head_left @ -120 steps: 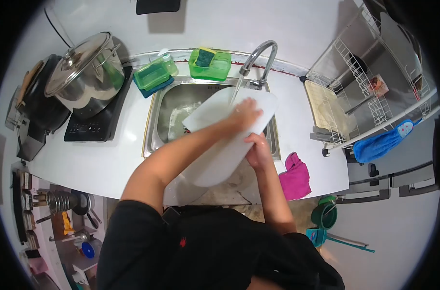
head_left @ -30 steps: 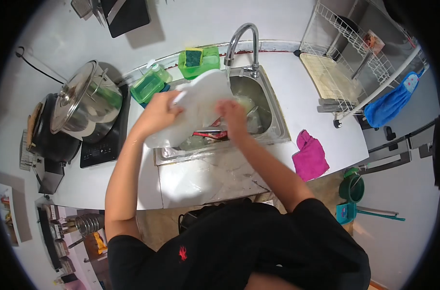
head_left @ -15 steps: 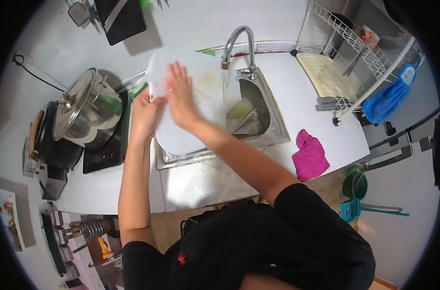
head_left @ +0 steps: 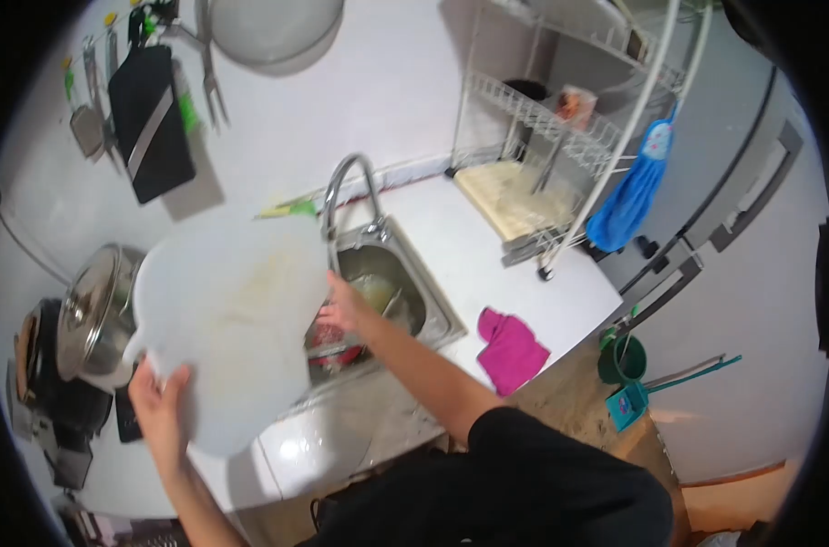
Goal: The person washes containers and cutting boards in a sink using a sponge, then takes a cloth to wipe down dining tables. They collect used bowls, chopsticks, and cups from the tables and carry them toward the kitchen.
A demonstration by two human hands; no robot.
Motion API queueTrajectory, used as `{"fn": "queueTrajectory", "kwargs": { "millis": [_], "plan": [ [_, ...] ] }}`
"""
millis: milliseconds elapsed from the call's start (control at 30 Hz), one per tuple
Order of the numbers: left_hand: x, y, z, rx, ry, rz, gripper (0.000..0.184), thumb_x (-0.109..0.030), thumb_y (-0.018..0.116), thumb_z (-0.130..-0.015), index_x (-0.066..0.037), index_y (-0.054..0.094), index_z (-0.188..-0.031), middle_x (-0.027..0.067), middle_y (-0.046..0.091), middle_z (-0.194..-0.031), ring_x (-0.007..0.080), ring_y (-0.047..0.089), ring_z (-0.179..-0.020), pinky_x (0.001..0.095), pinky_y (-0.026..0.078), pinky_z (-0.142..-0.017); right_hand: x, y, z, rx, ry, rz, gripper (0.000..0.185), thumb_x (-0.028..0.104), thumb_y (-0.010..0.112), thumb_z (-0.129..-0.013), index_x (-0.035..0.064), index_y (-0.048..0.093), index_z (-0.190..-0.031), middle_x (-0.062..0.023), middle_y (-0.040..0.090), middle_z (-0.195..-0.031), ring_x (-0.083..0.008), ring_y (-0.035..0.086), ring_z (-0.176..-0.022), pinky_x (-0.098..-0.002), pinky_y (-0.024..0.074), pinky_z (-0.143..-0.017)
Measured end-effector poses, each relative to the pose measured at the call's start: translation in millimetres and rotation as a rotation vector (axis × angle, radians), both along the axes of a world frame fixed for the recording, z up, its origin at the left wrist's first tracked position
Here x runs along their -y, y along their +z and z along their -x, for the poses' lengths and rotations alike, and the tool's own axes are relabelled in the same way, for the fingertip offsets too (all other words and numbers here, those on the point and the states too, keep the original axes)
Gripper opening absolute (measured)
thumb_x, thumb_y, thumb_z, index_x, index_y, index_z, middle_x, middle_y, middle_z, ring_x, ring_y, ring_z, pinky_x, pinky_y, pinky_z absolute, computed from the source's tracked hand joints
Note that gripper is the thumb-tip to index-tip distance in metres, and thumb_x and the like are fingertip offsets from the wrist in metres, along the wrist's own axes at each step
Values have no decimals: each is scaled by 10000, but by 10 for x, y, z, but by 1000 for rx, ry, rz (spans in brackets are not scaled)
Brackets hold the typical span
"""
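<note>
A large white cutting board with yellowish stains is raised above the left part of the sink. My left hand grips its lower left edge by the handle, thumb on the face. At the board's right edge is my right hand, its fingers partly behind the board, so its hold is only partly visible. Behind the board stands the curved faucet. Inside the basin are a yellowish-green item and something red, both partly hidden.
A steel pot stands on the left. A pink cloth lies right of the sink. The wire rack stands at the back right, with a blue towel hanging from it. Utensils and a black board hang on the wall.
The board has turned and moved left of the faucet, its stained face in view. My right hand has left the board's face for its right edge. The view has shifted, showing more wall.
</note>
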State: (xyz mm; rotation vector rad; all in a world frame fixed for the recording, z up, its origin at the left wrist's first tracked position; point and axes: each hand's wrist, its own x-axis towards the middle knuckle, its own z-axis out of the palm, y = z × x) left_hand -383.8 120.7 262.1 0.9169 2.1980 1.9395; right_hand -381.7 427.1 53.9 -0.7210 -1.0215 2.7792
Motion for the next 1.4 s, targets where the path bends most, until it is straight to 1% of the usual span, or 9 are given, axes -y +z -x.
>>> {"fn": "queueTrajectory", "kwargs": {
  "millis": [300, 500, 600, 967, 1067, 1133, 1200, 1333, 1400],
  "plan": [
    [421, 1, -183, 57, 248, 477, 568, -195, 711, -808, 63, 393, -1201, 132, 571, -1021, 187, 534, -940, 278, 416, -839, -43, -59, -157, -32, 124, 314, 578, 435, 354, -961, 22, 280, -1360, -261, 330, -1370, -404, 371, -1255, -511, 295, -1058],
    [765, 129, -233, -51, 255, 371, 606, -162, 706, -808, 92, 361, -1236, 207, 555, -1100, 205, 537, -993, 297, 431, -837, -309, 10, -315, -228, 315, 205, 548, 376, 356, -969, -9, 304, -1355, -266, 303, -1391, -407, 353, -1267, -473, 304, -1065],
    [1009, 435, -229, -367, 144, 301, 464, -82, 707, -785, 24, 435, -1145, 93, 501, -992, 178, 504, -929, 296, 404, -850, -571, 73, -394, -238, 104, 202, 507, 316, 355, -974, -44, 333, -1330, -263, 365, -1355, -409, 388, -1240, -464, 317, -1058],
    [-981, 1575, -83, -1224, 141, 136, 240, -15, 628, -799, 31, 593, -1032, 133, 633, -963, 221, 624, -849, 298, 482, -766, -1230, 234, -1316, -243, -25, -114, 457, 237, 450, -932, -53, 419, -1284, -207, 498, -1252, -313, 521, -1140, -401, 402, -1011],
    [-1633, 1692, -254, -1361, -23, 135, 204, 1, 609, -801, 31, 637, -1001, 145, 672, -959, 230, 658, -826, 297, 506, -733, -1435, 152, -1792, -249, -44, -769, 412, 232, 496, -912, -22, 489, -1236, -145, 557, -1175, -262, 591, -1017, -351, 465, -915],
    [-1912, 1730, -386, -1492, -191, 139, 184, 11, 581, -790, 22, 657, -957, 142, 680, -934, 250, 668, -812, 307, 515, -725, -1698, 66, -2047, -114, -323, -603, 304, 161, 528, -886, -2, 574, -1138, -86, 612, -1057, -201, 622, -864, -299, 497, -771],
    [-2134, 1732, -479, -1465, -434, 203, 210, 15, 567, -769, 25, 650, -962, 159, 673, -949, 269, 670, -826, 312, 521, -722, -2021, 11, -2317, 109, -537, -1011, 232, 99, 540, -856, -4, 620, -1048, -91, 636, -949, -176, 608, -787, -265, 478, -692],
    [-2621, 1396, -582, -1417, -596, 219, 364, 52, 580, -659, -46, 657, -1001, 120, 682, -938, 286, 671, -829, 301, 530, -718, -2323, 690, -2541, 357, -819, -1916, 249, 51, 486, -823, 15, 620, -1031, -226, 585, -1058, -352, 555, -948, -405, 465, -764],
    [-2805, 1232, -567, -1353, -612, 250, 397, 51, 585, -635, -62, 660, -1008, 114, 681, -934, 283, 671, -830, 296, 537, -719, -2613, 941, -2444, 648, -631, -2033, 283, 74, 501, -817, 27, 599, -1079, -215, 542, -1168, -355, 503, -1093, -400, 414, -914]
  ]
}}
